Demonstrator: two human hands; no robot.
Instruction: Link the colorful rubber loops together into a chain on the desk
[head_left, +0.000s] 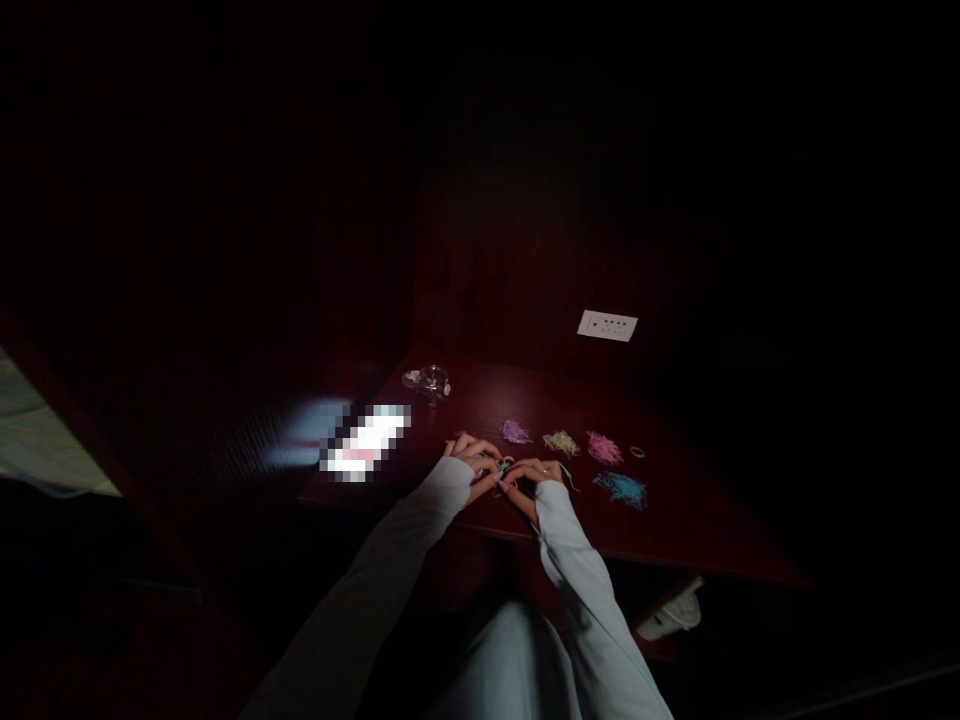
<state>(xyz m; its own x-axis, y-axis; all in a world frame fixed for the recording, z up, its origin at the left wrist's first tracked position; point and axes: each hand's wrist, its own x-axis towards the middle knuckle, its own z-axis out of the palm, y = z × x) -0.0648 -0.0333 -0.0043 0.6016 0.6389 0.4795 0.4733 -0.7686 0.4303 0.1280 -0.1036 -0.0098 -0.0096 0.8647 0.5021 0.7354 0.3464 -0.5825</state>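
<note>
My left hand [472, 460] and my right hand [531, 478] meet close above the near part of the dark red table [495, 515]. Both have their fingers bent in a pinch around a small bunch of green and pink strands [505, 466]. Its exact kind is too small and dim to make out, and the fingers partly cover it. A loose green strand [568, 478] sticks out beyond my right hand. Beyond the hands lie small heaps of thin strips: purple [515, 432], pale yellow [562, 443], pink [604, 448] and blue [622, 488].
At the back left stands a small clear container [433, 382]. A bright, pixelated screen-like rectangle [367, 442] is at the left edge. A small pale ring [637, 452] lies right of the heaps. On the wall is a white socket plate [607, 326]; a lidded cup [671, 612] sits below the table.
</note>
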